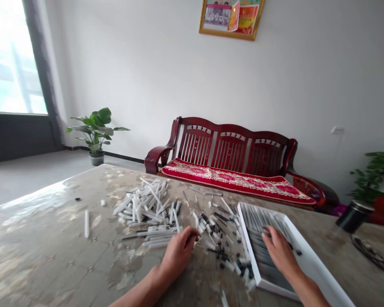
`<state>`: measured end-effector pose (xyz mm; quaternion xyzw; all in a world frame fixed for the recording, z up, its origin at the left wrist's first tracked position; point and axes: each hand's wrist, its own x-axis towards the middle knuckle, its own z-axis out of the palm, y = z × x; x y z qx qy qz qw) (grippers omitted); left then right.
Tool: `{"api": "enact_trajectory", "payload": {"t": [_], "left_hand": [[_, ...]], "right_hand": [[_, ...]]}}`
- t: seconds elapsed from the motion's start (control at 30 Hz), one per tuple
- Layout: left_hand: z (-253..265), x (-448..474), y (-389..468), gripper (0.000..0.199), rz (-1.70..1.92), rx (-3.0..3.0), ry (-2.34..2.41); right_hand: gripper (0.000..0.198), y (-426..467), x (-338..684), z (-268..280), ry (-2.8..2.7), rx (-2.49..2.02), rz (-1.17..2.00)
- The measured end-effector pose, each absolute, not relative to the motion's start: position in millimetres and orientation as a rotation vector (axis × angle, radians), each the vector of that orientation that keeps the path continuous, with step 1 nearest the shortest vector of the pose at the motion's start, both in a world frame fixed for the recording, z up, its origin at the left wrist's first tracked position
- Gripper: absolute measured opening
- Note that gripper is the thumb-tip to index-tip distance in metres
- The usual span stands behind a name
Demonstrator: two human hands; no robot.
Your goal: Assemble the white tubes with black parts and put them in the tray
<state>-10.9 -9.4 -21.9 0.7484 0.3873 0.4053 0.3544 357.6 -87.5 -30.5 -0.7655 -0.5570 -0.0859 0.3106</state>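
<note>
My left hand [180, 247] rests on the table beside a pile of white plastic tubes [147, 202], its fingers curled closed; whatever they may hold is hidden. Just right of it lie scattered black caps [223, 251] and short whitish pieces. Over a shallow white box [310, 262] reaches my right hand [277, 246], fingers bent and pressed together low above rows of slim, grey, pen-like sticks [259, 217]. Anything between those fingertips cannot be made out. Several tubes lie side by side [161, 236] next to my left hand.
The table [51, 256] has a patterned, shiny cover. A lone white tube [86, 224] lies at the left. A black canister [354, 216] and a dark cable [368, 251] are at the right. Beyond stands a red wooden bench [230, 147]; a potted plant [97, 128] stands back left.
</note>
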Motion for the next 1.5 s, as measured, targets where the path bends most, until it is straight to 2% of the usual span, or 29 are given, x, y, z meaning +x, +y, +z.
{"api": "enact_trajectory", "payload": {"t": [0.1, 0.3, 0.5, 0.63, 0.73, 0.97, 1.2, 1.5], "left_hand": [[-22, -11, -13, 0.022, 1.043, 2.003, 0.964], [-17, -19, -10, 0.023, 1.109, 2.115, 1.180], [-7, -35, 5, 0.027, 1.104, 2.236, 1.551], [-11, -35, 7, 0.035, 0.941, 2.320, 1.677], [-13, -32, 4, 0.033, 0.861, 2.366, 1.674], [-6, -35, 1, 0.028, 0.815, 2.370, 1.640], [-4, -39, 2, 0.031, 0.810, 2.419, 1.657], [-7, -36, 10, 0.024, 0.752, 2.501, 1.650]], "right_hand": [[0.051, -90, 361, -37, -1.671, -2.048, -0.260], [0.065, -110, 385, -60, -1.887, -2.154, 0.018], [0.070, -111, 389, -69, -1.885, -2.174, -0.057], [0.066, -109, 377, -53, -1.819, -2.164, -0.080], [0.060, -102, 340, -31, -1.731, -2.062, -0.129], [0.040, -56, 181, 8, -1.829, -1.776, 0.326], [0.033, -17, 150, 21, -1.778, -2.015, 0.197], [0.030, -24, 174, -14, -1.692, -2.240, -0.209]]}}
